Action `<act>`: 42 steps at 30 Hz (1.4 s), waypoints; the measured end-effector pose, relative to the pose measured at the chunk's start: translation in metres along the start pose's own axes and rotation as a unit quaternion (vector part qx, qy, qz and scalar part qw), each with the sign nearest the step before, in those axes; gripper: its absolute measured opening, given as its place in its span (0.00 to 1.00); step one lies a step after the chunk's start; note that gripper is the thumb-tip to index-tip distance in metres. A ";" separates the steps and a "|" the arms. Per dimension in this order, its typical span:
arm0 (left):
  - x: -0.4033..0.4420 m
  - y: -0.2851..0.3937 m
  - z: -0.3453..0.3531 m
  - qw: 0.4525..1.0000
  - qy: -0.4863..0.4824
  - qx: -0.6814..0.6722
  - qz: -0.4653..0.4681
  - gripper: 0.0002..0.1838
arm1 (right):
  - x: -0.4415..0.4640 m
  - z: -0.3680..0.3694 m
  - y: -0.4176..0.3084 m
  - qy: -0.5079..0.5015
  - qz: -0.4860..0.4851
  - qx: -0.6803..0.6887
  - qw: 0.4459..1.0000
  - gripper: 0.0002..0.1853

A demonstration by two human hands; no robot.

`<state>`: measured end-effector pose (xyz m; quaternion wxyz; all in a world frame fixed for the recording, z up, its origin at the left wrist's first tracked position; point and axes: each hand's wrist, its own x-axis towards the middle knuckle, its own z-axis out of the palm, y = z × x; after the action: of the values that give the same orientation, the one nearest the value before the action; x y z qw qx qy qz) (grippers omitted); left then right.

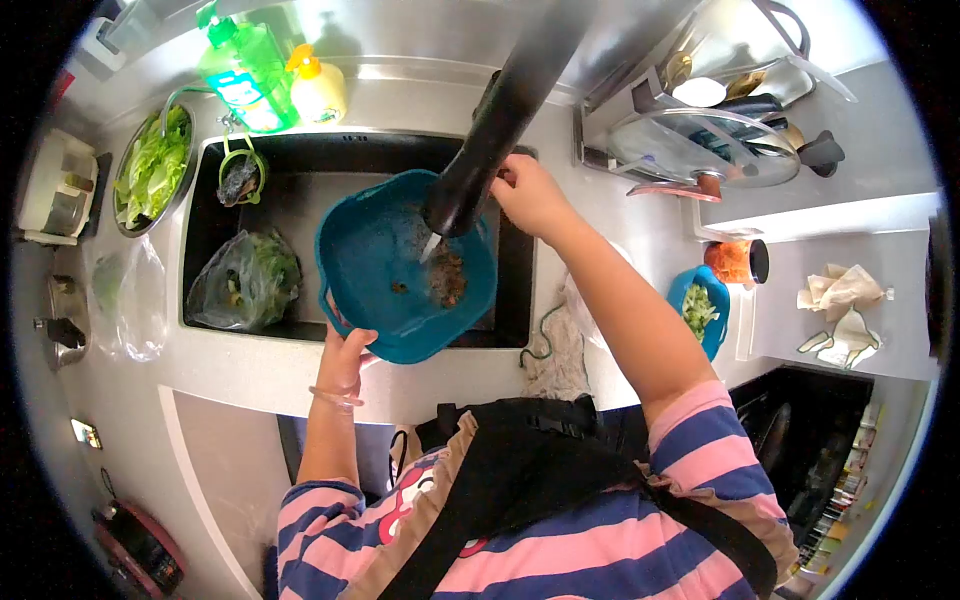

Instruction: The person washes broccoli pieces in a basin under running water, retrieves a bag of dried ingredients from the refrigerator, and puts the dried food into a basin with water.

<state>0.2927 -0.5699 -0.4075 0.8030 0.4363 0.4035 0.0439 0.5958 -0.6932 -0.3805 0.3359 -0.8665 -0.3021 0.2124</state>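
My left hand (pixel 347 360) grips the near-left rim of a teal plastic basin (pixel 365 245), thumb on the outside. The basin is held tilted over the dark sink (pixel 315 185), with brown bits and wet residue in its bottom. A black faucet (pixel 465 185) reaches over the basin, and a thin whitish stream shows at its tip. My right hand (pixel 530 197) has its fingers curled against the faucet's right side; some fingertips are hidden behind it. Left of the basin, a clear plastic bag (pixel 245 282) with greens lies in the sink.
A bowl of lettuce (pixel 155 170) and soap bottles (pixel 245 75) stand left and behind the sink. A small strainer (pixel 241 175) hangs inside it. On the right are a cloth (pixel 558 350), a blue bowl of chopped greens (pixel 700 310), an orange-filled jar (pixel 735 262) and a rack with lids (pixel 700 145).
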 end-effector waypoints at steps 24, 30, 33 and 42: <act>0.008 -0.002 0.022 0.999 -0.032 -0.005 -0.015 0.46 | -0.005 -0.028 -0.006 0.015 0.090 0.041 0.995 0.23; 0.005 0.005 0.026 0.999 -0.040 -0.010 -0.006 0.44 | -0.004 -0.028 -0.003 0.011 0.085 0.051 0.995 0.23; 0.005 0.005 0.024 0.999 -0.038 -0.013 0.003 0.44 | -0.007 -0.028 -0.006 0.010 0.087 0.057 0.995 0.24; 0.016 -0.018 0.016 0.998 -0.024 -0.054 0.035 0.45 | -0.007 -0.029 -0.007 0.006 0.091 0.056 0.994 0.24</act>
<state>0.3098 -0.5844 -0.4258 0.8331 0.4069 0.3652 0.0834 0.6043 -0.7071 -0.3549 0.3653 -0.8713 -0.2077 0.2536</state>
